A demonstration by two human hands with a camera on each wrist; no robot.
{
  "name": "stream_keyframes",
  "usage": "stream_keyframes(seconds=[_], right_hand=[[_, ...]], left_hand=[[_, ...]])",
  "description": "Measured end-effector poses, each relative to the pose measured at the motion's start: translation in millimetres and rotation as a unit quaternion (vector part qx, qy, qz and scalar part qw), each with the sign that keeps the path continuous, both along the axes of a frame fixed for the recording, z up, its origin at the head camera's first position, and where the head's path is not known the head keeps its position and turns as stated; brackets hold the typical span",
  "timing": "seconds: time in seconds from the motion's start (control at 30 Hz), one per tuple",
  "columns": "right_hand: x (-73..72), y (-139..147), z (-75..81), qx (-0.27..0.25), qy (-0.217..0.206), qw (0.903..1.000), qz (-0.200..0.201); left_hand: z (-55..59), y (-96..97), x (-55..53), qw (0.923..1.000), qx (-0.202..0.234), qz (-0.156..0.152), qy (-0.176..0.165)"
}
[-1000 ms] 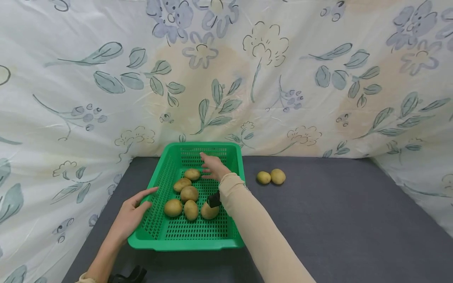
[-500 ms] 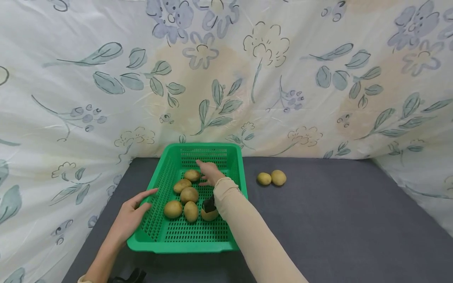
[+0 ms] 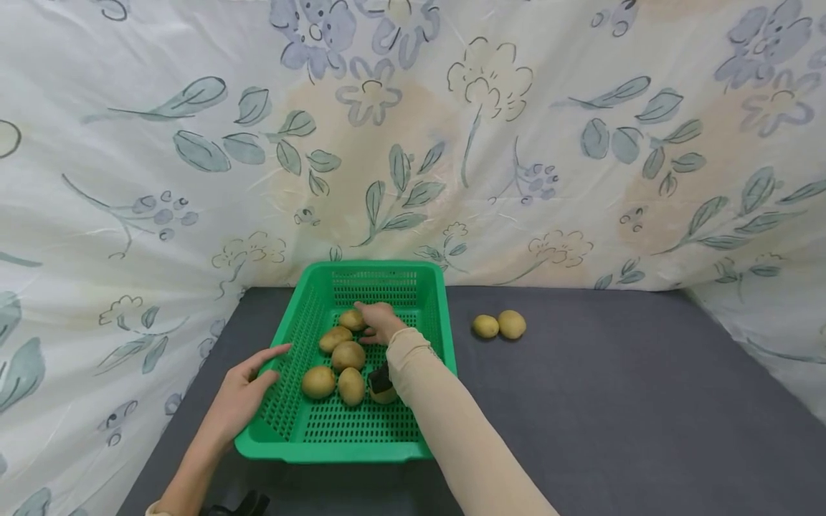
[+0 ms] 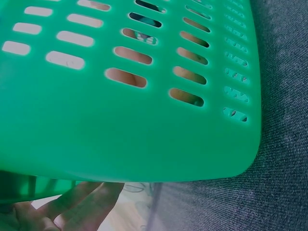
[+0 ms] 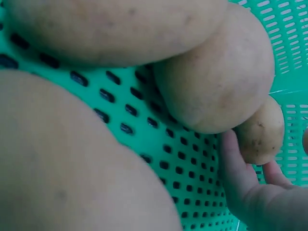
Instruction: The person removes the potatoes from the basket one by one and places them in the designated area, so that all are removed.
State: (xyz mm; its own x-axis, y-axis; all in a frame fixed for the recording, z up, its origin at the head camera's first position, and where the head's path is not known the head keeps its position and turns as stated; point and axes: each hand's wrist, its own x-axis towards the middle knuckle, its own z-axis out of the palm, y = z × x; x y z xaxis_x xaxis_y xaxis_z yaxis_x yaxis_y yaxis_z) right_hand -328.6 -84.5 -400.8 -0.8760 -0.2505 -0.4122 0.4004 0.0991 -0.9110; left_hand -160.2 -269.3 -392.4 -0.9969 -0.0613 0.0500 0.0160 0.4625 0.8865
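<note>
A green plastic basket [image 3: 348,451] with slotted walls holds several potatoes. My left hand [image 3: 235,401] grips its left rim, thumb on the inner side. In the left wrist view, the left hand's fingers [image 4: 91,204] show beyond the green wall. My right hand [image 3: 385,322] is inside the basket at the farthest potato [image 3: 350,319], thumb and fingers spread on either side of it. The right wrist view shows the thumb [image 5: 232,159] beside this potato [image 5: 262,132], with nearer potatoes [image 5: 216,72] in front. The forearm and black wrist camera [image 3: 381,380] partly hide one potato.
Two potatoes [image 3: 512,325] lie side by side on the dark grey tabletop [image 3: 613,401], to the right of the basket. A flowered curtain [image 3: 413,143] hangs behind and along the sides of the table.
My right hand has moved down and to the left inside the basket, from beside the farthest potato to right at it. The left hand stays on the rim.
</note>
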Motion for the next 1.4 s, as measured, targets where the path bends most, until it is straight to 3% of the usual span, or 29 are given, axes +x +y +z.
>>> stream_keyframes(seconds=[0.07,0.17,0.27,0.33,0.4,0.53,0.6,0.87,1.17,1.4], right_hand=[[-10.0,-3.5,-12.0,0.002,0.011,0.9999,0.0],[-15.7,-8.2,-17.2,0.027,0.018,0.9994,-0.01],[-13.0,-10.4,-14.7,0.047,0.02,0.9983,-0.029],[3.8,-8.7,3.2,0.063,0.018,0.997,-0.04],[7.5,-7.9,4.9,0.069,0.025,0.9963,-0.045],[7.0,-7.9,3.8,0.072,0.036,0.9956,-0.047],[0.2,-9.0,-3.5,0.071,0.039,0.9956,-0.048],[-2.0,-10.2,-5.5,0.071,0.047,0.9956,-0.041],[-3.6,-10.0,-7.3,0.141,0.072,0.9871,-0.023],[-3.8,-7.2,-6.3,0.166,0.084,0.9825,-0.01]], left_hand=[[0.7,-0.1,-0.1,1.0,-0.003,0.0,0.001],[1.7,-0.3,-0.1,1.0,-0.006,-0.001,0.002],[2.1,0.0,0.2,1.0,-0.008,-0.002,0.0],[2.1,0.6,0.4,1.0,-0.009,-0.002,0.001],[1.8,1.1,0.5,1.0,-0.009,-0.002,0.001],[1.0,1.1,0.0,1.0,-0.006,-0.003,0.002],[0.7,0.8,-0.1,1.0,-0.004,-0.002,0.0],[0.7,1.1,0.2,1.0,-0.001,0.003,-0.004],[-1.2,2.0,0.3,0.9999,-0.008,0.008,0.0],[-0.2,1.4,0.3,0.9999,-0.009,0.006,0.003]])
